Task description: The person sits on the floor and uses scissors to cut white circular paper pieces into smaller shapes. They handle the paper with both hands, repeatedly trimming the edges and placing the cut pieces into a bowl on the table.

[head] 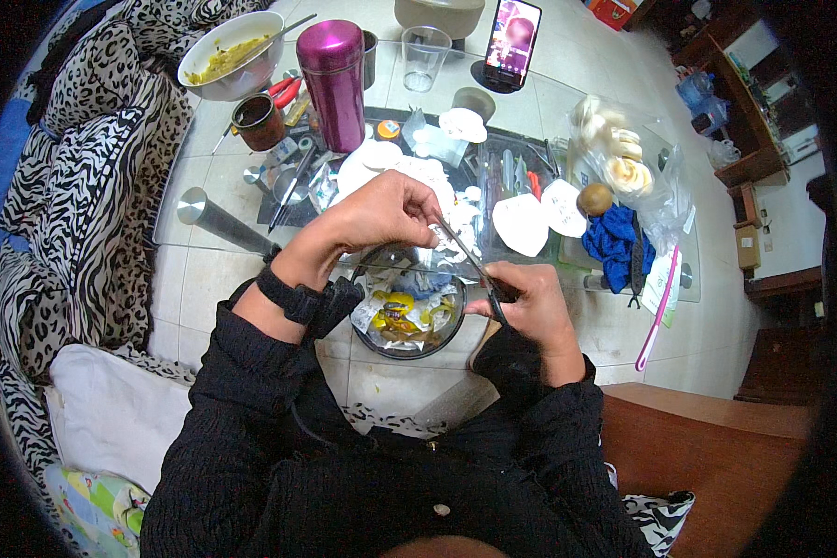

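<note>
My right hand [533,303] grips a pair of scissors [469,250] by the dark handles, the blades pointing up and left. At their tips, my left hand [390,213] pinches a small white piece [441,236], probably paper; the fingers hide most of it. Beyond my hands, white cut pieces [418,171] lie heaped on the glass table [251,234]. Two larger white shapes [521,223] rest to the right, the farther one bearing writing. Below my hands, a round waste bin [408,349] holds crumpled paper and yellow wrappers [397,310].
A purple flask [333,87], a bowl of food [234,56] and a brown cup [258,124] stand far left. A clear plastic cup [424,59] and a phone on a stand [513,42] are at the back. Bagged pale food [617,150] and a blue cloth [617,244] lie right.
</note>
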`<state>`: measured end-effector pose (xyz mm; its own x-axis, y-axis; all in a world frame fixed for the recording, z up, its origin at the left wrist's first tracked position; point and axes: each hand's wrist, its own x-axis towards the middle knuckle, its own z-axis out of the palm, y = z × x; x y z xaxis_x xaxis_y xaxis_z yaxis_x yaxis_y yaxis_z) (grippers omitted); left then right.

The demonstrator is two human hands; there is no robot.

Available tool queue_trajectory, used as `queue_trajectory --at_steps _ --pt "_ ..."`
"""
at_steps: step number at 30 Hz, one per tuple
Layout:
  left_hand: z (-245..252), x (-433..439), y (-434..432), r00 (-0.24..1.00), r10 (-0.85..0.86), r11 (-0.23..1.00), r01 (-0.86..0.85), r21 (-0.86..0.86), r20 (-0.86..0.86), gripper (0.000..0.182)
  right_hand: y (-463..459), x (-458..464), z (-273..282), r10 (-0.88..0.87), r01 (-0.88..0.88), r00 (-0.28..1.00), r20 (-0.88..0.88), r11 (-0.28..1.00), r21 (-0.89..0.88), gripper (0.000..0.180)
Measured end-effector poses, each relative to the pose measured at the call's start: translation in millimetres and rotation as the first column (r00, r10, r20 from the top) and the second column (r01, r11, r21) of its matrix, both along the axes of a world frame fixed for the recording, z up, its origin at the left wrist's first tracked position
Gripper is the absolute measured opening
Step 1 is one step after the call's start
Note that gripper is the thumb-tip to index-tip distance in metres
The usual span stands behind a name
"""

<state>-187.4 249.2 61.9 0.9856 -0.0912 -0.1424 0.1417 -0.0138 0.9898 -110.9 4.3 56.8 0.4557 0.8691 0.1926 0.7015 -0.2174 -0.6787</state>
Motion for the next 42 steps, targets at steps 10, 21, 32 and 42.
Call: queue_trajectory --at_steps 10,21,32,42 --pt "-3.3 8.5 -20.1 0.997 -0.071 0.993 0.071 0.092 -0.006 0.012 24.1 2.7 -7.2 -0.074 0.394 0.679 -0.730 0.876 0.278 0.038" --pt "-22.2 16.4 -49.7 0.962 0.252 0.968 -0.251 -0.026 0.107 0.013 40.1 -0.2 -20.9 -0.096 0.594 0.600 -0.794 0.719 0.362 0.034" --pt "-19.0 10.9 -72.8 0.887 0.457 0.735 -0.418 -0.534 -0.065 0.015 49.5 -9.5 -19.2 0.021 0.662 0.508 -0.861 0.629 0.407 0.029" --pt "-12.0 5.4 -61.0 0.888 0.447 0.668 -0.411 -0.620 -0.106 0.012 36.2 -19.7 -24.2 0.164 0.215 0.654 -0.739 0.896 0.389 0.051"
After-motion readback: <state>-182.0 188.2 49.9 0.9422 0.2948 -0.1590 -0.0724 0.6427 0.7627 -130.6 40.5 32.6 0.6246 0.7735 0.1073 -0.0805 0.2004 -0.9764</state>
